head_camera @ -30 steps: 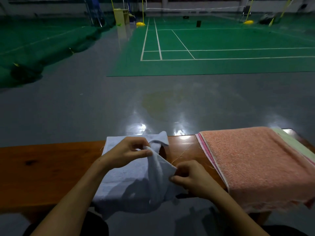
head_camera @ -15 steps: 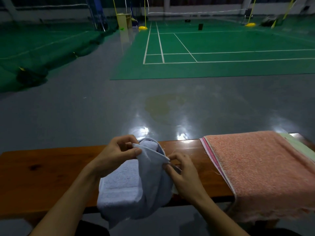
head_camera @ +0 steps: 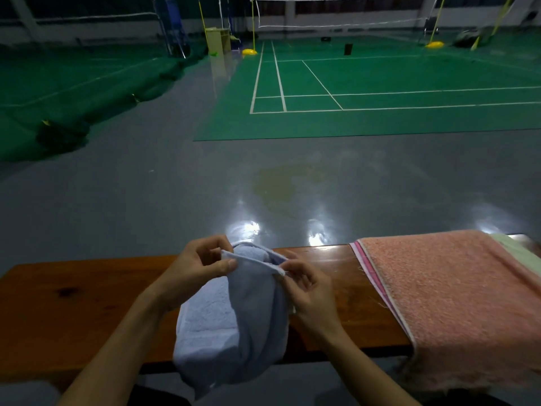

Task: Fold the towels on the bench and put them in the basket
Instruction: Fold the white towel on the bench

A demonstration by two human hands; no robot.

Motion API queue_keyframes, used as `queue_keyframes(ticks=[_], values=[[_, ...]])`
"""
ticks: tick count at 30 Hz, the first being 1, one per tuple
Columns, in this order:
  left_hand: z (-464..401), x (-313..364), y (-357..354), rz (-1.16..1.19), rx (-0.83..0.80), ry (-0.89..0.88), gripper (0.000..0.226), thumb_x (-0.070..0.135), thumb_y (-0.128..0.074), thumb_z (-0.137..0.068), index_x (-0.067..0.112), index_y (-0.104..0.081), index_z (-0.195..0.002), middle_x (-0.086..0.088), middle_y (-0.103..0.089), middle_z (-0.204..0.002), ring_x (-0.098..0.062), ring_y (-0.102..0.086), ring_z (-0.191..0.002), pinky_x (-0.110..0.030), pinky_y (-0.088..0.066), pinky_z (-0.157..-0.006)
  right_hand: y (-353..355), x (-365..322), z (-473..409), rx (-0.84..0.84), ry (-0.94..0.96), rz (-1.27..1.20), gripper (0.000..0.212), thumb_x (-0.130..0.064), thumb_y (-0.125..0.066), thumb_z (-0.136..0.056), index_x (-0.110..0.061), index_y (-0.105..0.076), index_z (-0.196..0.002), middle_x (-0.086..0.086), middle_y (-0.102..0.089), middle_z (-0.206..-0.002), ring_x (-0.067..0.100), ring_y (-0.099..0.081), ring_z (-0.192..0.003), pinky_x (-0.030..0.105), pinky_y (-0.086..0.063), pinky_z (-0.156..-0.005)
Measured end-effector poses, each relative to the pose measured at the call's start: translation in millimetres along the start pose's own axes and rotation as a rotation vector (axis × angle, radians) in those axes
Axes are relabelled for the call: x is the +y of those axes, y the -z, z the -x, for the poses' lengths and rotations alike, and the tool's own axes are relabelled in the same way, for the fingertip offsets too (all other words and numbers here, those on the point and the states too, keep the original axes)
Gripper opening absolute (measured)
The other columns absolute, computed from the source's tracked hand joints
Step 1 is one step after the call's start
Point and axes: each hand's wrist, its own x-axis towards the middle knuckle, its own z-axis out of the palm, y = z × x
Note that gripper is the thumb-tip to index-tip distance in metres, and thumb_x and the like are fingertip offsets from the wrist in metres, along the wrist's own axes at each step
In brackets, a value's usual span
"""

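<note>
Both hands' fingers — left hand (head_camera: 202, 266), right hand (head_camera: 307, 291) — pinch the pale blue towel's (head_camera: 234, 323) hemmed edge, cloth bunched, drooping.

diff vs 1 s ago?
Both hands lifted the blue towel off the bench. The right hand moved up from the lower corner to pinch the top edge near the left hand, which keeps its pinch. Pink towel unchanged.

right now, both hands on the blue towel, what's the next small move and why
Probably draw the two hands apart to pull the top edge taut. The left hand and right hand each pinch an end of the light blue towel, which sags bunched over the bench edge, so a clean fold needs it straightened first.
</note>
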Motion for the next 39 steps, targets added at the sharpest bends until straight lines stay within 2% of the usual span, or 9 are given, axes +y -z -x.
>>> queue_keyframes(ticks=[3,8,15,20,24,28,32,34,39], values=[[-0.5,-4.8,3.1,-0.258,0.024,-0.016,0.019,0.020,-0.078,-0.091,0.005,-0.067,-0.087,-0.006,-0.065,-0.074,-0.014,-0.061,-0.068,-0.022,-0.052,-0.062,12.2,-8.8,-9.5,0.027,0.084,0.290,0.025,-0.004,-0.072,-0.093,-0.028,-0.075,-0.097,-0.011,-0.065,-0.133,0.002,-0.058,-0.128,0.021,-0.052,-0.102],[-7.3,-15.3,0.2,-0.571,0.158,-0.183,0.019,0.027,-0.081,-0.088,0.024,-0.063,-0.081,0.024,-0.071,-0.088,-0.008,-0.070,-0.087,-0.022,-0.059,-0.076,20.1,-15.8,-21.1,0.071,0.234,0.620,0.020,-0.005,-0.076,-0.090,-0.022,-0.076,-0.099,-0.005,-0.072,-0.117,0.007,-0.066,-0.108,0.031,-0.059,-0.093],[-19.7,8.1,-9.4,-0.520,0.356,-0.350,0.025,0.037,-0.078,-0.086,0.018,-0.062,-0.081,0.005,-0.064,-0.071,-0.019,-0.064,-0.068,-0.025,-0.058,-0.059,24.7,-48.2,-37.6,0.171,0.383,0.783,0.013,-0.009,-0.076,-0.092,-0.018,-0.078,-0.101,-0.001,-0.075,-0.100,0.013,-0.069,-0.086,0.032,-0.061,-0.077],[-20.6,35.5,-16.0,-0.396,0.407,-0.345,0.025,0.024,-0.081,-0.090,0.014,-0.058,-0.091,-0.008,-0.061,-0.062,-0.017,-0.056,-0.056,-0.029,-0.047,-0.051,30.5,-79.4,-45.4,0.191,0.381,0.754,0.010,-0.013,-0.078,-0.091,-0.020,-0.078,-0.097,-0.005,-0.077,-0.093,0.008,-0.069,-0.081,0.018,-0.053,-0.073],[-13.9,58.5,-26.5,-0.118,0.425,-0.278,0.037,0.017,-0.080,-0.087,0.010,-0.063,-0.119,-0.003,-0.079,-0.087,-0.017,-0.077,-0.082,-0.026,-0.062,-0.066,39.0,-100.5,-49.4,0.177,0.317,0.633,0.013,-0.018,-0.078,-0.090,-0.026,-0.074,-0.100,-0.019,-0.070,-0.085,0.000,-0.068,-0.079,0.023,-0.058,-0.067],[-11.0,74.1,-25.9,0.026,0.494,-0.234,0.027,0.024,-0.083,-0.081,0.010,-0.077,-0.104,-0.005,-0.081,-0.095,-0.018,-0.077,-0.087,-0.027,-0.061,-0.073,45.4,-124.1,-49.3,0.130,0.219,0.485,0.030,-0.021,-0.080,-0.089,-0.021,-0.075,-0.118,-0.010,-0.075,-0.087,0.004,-0.069,-0.079,0.021,-0.053,-0.068],[-0.8,91.1,-29.8,0.078,0.477,-0.216,0.023,0.025,-0.080,-0.083,0.008,-0.078,-0.099,-0.008,-0.080,-0.091,-0.020,-0.076,-0.081,-0.026,-0.058,-0.064,54.4,-150.8,-39.8,0.008,0.162,0.417,0.009,-0.025,-0.078,-0.092,-0.022,-0.081,-0.100,-0.015,-0.077,-0.090,0.006,-0.072,-0.088,0.030,-0.060,-0.077],[7.1,100.9,-31.5,0.087,0.458,-0.220,0.021,0.023,-0.078,-0.086,0.006,-0.077,-0.099,-0.010,-0.079,-0.091,-0.023,-0.076,-0.080,-0.025,-0.058,-0.061,58.2,-163.7,-32.2,-0.048,0.107,0.356,0.013,-0.030,-0.076,-0.093,-0.020,-0.080,-0.100,-0.009,-0.078,-0.093,0.011,-0.074,-0.092,0.036,-0.063,-0.082],[32.7,122.6,-36.1,0.128,0.429,-0.253,0.014,0.017,-0.078,-0.084,0.005,-0.076,-0.091,-0.015,-0.078,-0.086,-0.027,-0.076,-0.073,-0.029,-0.059,-0.058,62.4,-197.8,-3.8,-0.145,0.086,0.248,0.026,-0.033,-0.072,-0.087,-0.013,-0.079,-0.102,0.001,-0.080,-0.095,0.017,-0.076,-0.092,0.029,-0.061,-0.073]])
